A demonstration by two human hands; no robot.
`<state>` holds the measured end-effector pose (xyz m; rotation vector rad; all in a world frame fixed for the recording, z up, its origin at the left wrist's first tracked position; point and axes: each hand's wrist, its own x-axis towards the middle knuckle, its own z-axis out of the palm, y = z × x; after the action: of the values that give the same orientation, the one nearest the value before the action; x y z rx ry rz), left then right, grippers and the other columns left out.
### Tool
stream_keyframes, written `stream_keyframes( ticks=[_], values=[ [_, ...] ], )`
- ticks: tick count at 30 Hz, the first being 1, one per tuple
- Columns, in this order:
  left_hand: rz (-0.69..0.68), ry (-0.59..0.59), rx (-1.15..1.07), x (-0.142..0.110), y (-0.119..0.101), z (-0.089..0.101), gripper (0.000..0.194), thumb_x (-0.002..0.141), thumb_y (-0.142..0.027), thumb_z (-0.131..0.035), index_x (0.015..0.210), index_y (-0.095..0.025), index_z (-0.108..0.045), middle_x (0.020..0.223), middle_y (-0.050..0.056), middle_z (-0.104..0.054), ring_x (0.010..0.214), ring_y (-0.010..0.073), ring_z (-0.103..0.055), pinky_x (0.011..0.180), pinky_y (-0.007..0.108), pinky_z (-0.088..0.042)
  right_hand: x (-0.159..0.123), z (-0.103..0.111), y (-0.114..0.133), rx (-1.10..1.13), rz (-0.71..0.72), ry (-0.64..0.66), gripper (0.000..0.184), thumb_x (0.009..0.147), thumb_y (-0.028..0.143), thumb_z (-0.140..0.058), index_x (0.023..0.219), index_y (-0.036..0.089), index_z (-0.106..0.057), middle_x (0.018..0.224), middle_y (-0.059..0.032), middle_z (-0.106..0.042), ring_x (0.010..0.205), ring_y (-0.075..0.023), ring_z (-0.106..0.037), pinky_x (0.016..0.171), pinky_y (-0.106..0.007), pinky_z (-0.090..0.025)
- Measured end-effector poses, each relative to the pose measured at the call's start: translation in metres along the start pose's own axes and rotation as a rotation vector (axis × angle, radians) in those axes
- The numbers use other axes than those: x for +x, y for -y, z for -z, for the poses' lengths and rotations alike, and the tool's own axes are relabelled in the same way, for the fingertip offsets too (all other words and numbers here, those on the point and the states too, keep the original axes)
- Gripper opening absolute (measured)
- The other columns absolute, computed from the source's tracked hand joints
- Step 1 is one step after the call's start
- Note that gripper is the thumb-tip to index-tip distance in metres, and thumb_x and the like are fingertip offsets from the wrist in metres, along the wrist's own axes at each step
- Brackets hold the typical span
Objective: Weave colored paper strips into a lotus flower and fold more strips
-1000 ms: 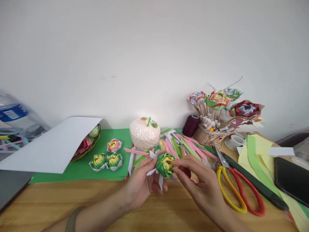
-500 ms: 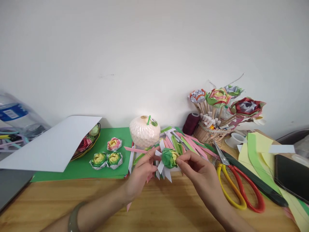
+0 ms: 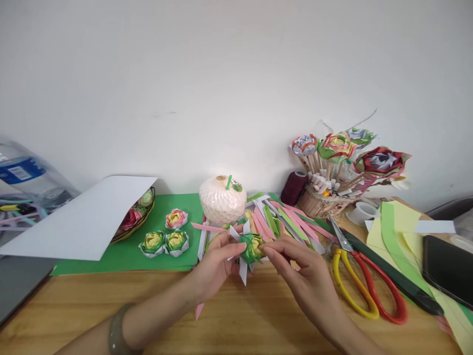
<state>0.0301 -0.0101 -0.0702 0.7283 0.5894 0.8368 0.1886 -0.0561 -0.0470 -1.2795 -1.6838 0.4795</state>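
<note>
Fingers of the left hand [image 3: 215,266] clasp a green-and-yellow folded-paper flower [image 3: 252,247], now tipped upward; the right hand [image 3: 303,267] apparently pinches its edge.

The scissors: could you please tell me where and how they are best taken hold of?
I would grip the scissors by the red loop and yellow loop together, coming from the near side with the right hand. Both loops lie toward the person, while the metal blades point away.
</note>
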Motion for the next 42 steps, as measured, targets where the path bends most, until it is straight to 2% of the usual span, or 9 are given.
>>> stream_keyframes(
  ticks=[4, 8, 14, 18, 23, 26, 32, 37, 42],
  values=[
    [0.002, 0.001, -0.065, 0.0, 0.001, 0.001, 0.04, 0.072, -0.023, -0.065, 0.11, -0.017, -0.058, 0.087, 0.007, -0.064, 0.065, 0.0143, -0.059, 0.051, 0.026, -0.052, -0.002, 0.003, -0.001, -0.012, 0.115, -0.102, 0.009, 0.082, 0.016, -0.054, 0.087, 0.02, -0.06, 0.071, 0.0001, -0.057, 0.058, -0.0106, -0.049, 0.052, -0.022, -0.041],
    [0.008, -0.006, -0.088, 0.001, 0.003, 0.002, 0.041, 0.07, -0.024, -0.068, 0.11, -0.018, -0.058, 0.089, 0.006, -0.065, 0.067, 0.0143, -0.059, 0.056, 0.027, -0.052, -0.005, 0.003, -0.001, -0.056, 0.271, -0.063, 0.014, 0.08, 0.008, -0.054, 0.087, 0.019, -0.057, 0.073, -0.0002, -0.056, 0.059, -0.0093, -0.051, 0.053, -0.02, -0.043],
    [-0.048, -0.035, -0.06, 0.002, 0.003, -0.001, 0.037, 0.066, -0.024, -0.073, 0.101, -0.017, -0.064, 0.09, 0.007, -0.067, 0.063, 0.0105, -0.057, 0.056, 0.021, -0.047, -0.004, 0.0, -0.005, -0.205, 0.353, -0.056, 0.012, 0.08, 0.009, -0.055, 0.084, 0.018, -0.06, 0.071, -0.0017, -0.06, 0.059, -0.0103, -0.056, 0.053, -0.021, -0.046],
    [-0.087, -0.1, 0.0, 0.002, 0.001, -0.006, 0.037, 0.058, -0.025, -0.078, 0.094, -0.017, -0.068, 0.079, 0.003, -0.067, 0.047, 0.0035, -0.045, 0.042, 0.015, -0.035, -0.003, 0.0, -0.012, -0.379, 0.431, -0.079, 0.011, 0.082, 0.012, -0.053, 0.085, 0.018, -0.061, 0.069, -0.0032, -0.062, 0.059, -0.0119, -0.058, 0.053, -0.022, -0.046],
    [-0.139, -0.107, 0.043, 0.002, 0.0, -0.01, 0.04, 0.058, -0.026, -0.078, 0.096, -0.019, -0.069, 0.081, 0.003, -0.067, 0.06, 0.0072, -0.05, 0.046, 0.015, -0.036, -0.003, 0.001, -0.013, -0.367, 0.444, -0.045, 0.014, 0.083, 0.012, -0.051, 0.09, 0.018, -0.061, 0.07, -0.0042, -0.062, 0.06, -0.0121, -0.058, 0.052, -0.022, -0.046],
    [-0.14, -0.127, 0.053, 0.001, 0.001, -0.01, 0.043, 0.059, -0.027, -0.077, 0.1, -0.02, -0.067, 0.08, 0.003, -0.067, 0.059, 0.0074, -0.05, 0.045, 0.015, -0.034, -0.003, 0.002, -0.012, -0.374, 0.477, -0.056, 0.015, 0.082, 0.011, -0.053, 0.091, 0.019, -0.062, 0.07, -0.0036, -0.063, 0.06, -0.0124, -0.058, 0.052, -0.022, -0.046],
    [-0.161, -0.103, 0.076, 0.0, 0.003, -0.007, 0.042, 0.062, -0.025, -0.075, 0.102, -0.021, -0.067, 0.084, 0.003, -0.068, 0.067, 0.009, -0.054, 0.053, 0.016, -0.038, 0.0, 0.002, -0.005, -0.163, 0.35, -0.018, 0.012, 0.08, 0.009, -0.052, 0.08, 0.018, -0.061, 0.068, -0.0019, -0.06, 0.056, -0.0099, -0.056, 0.05, -0.019, -0.045],
    [-0.158, -0.112, 0.084, 0.002, 0.004, -0.007, 0.045, 0.061, -0.025, -0.075, 0.105, -0.021, -0.065, 0.089, 0.004, -0.069, 0.069, 0.0103, -0.056, 0.053, 0.017, -0.039, 0.001, 0.002, -0.002, -0.115, 0.271, 0.024, 0.013, 0.08, 0.011, -0.05, 0.072, 0.019, -0.059, 0.066, -0.0013, -0.057, 0.056, -0.0107, -0.053, 0.048, -0.02, -0.043],
    [-0.172, -0.105, 0.076, 0.001, 0.003, -0.008, 0.046, 0.062, -0.025, -0.075, 0.106, -0.019, -0.064, 0.093, 0.006, -0.069, 0.08, 0.0158, -0.06, 0.06, 0.02, -0.043, 0.0, 0.003, -0.002, -0.061, 0.228, 0.039, 0.011, 0.079, 0.012, -0.052, 0.074, 0.018, -0.059, 0.064, -0.0005, -0.054, 0.053, -0.0104, -0.05, 0.044, -0.02, -0.04]
  ],
)
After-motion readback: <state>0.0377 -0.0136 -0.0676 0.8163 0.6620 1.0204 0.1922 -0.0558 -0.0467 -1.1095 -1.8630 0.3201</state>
